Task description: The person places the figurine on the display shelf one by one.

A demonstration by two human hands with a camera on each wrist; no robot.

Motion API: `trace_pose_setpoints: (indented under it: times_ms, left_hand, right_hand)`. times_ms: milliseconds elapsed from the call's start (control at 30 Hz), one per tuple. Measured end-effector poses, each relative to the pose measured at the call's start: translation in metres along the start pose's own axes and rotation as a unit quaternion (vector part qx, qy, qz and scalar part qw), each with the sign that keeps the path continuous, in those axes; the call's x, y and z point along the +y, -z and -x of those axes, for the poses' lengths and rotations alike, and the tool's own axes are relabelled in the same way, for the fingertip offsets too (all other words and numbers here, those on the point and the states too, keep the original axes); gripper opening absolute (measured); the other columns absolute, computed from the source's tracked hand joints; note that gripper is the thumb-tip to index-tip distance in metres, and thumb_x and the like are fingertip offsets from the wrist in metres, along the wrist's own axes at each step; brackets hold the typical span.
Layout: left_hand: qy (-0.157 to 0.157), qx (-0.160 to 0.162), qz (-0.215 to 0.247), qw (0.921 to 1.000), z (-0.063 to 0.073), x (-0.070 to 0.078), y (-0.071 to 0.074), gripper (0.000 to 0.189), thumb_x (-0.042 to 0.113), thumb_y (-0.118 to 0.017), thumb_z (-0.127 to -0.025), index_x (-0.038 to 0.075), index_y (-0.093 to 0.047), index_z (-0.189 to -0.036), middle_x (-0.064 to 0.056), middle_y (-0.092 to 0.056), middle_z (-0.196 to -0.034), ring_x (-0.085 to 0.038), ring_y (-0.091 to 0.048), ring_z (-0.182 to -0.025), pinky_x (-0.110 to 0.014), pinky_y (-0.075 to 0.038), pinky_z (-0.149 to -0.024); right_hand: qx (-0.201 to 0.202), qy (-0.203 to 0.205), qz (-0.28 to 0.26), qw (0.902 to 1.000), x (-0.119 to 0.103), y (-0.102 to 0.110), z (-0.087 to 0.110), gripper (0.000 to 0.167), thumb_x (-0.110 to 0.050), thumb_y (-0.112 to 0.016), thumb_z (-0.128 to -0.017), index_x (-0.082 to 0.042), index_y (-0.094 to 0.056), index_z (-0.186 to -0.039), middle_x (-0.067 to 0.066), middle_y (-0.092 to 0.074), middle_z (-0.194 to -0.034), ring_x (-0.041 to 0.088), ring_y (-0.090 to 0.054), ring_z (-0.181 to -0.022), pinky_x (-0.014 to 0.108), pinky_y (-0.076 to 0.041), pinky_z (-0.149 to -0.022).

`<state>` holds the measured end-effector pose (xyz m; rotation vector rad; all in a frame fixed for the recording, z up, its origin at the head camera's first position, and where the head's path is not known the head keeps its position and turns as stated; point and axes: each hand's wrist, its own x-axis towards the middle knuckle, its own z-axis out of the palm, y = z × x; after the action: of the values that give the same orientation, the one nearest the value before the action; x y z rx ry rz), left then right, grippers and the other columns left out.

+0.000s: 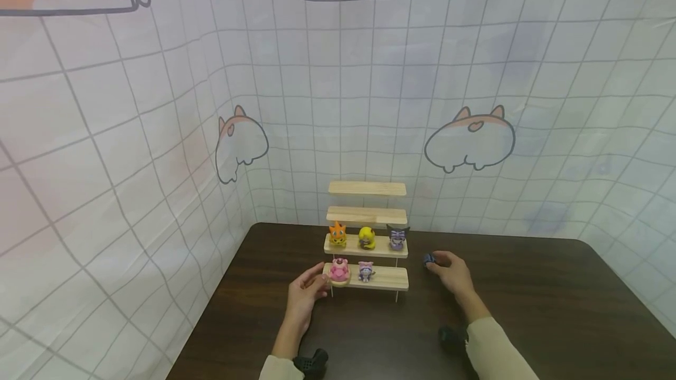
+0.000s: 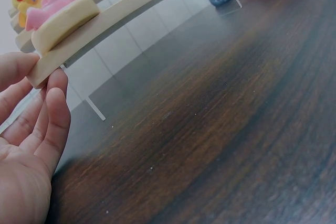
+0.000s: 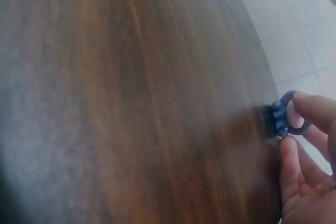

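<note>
A wooden tiered stand (image 1: 388,277) has its lowest board pinched at the left end by my left hand (image 1: 303,298), thumb on top and fingers beneath. Right beside that thumb, a pink figurine on a round tan base (image 1: 340,273) sits on the board. A small lilac-and-white figurine (image 1: 365,271) stands to its right. My right hand (image 1: 456,277) pinches a small dark blue figurine (image 3: 279,119) between thumb and fingers, low over the table to the right of the stand. Fingers partly cover this figurine.
On the second board are an orange figurine (image 1: 338,234), a yellow one (image 1: 367,238) and a purple one with dark ears (image 1: 397,237). The dark wooden table (image 1: 554,309) meets a grid-patterned cloth (image 1: 369,133) behind. Black wrist devices (image 1: 314,362) sit at both cuffs.
</note>
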<state>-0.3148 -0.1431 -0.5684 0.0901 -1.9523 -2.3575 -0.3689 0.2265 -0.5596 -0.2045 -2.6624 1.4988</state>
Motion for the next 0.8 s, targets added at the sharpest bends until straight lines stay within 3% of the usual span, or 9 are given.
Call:
trace_pose_setpoints:
  times_ms: [300, 800]
  left_hand:
    - [0.003, 0.0, -0.005, 1.0, 0.0005, 0.0011, 0.0001, 0.044, 0.016, -0.069, -0.099, 0.001, -0.061, -0.139, 0.004, -0.074, -0.094, -0.009, -0.071, -0.081, -0.024, -0.06, -0.073]
    - [0.002, -0.003, -0.005, 1.0, 0.0019, 0.0021, -0.0001, 0.045, 0.016, -0.069, -0.099, 0.0, -0.06, -0.14, 0.004, -0.074, -0.093, -0.01, -0.071, -0.082, -0.023, -0.059, -0.073]
  right_hand:
    - [-0.009, -0.01, 0.002, 0.9999, -0.0017, -0.0002, 0.0004, 0.05, -0.029, -0.071, -0.096, -0.002, -0.059, -0.137, 0.026, -0.05, -0.15, 0.05, -0.043, -0.139, 0.064, -0.04, -0.109]
    - [0.0, -0.028, -0.019, 0.9994, 0.0035, 0.0005, 0.0034, 0.048, -0.035, -0.075, -0.093, -0.002, -0.062, -0.125, 0.026, -0.055, -0.141, 0.043, -0.052, -0.125, 0.057, -0.046, -0.098]
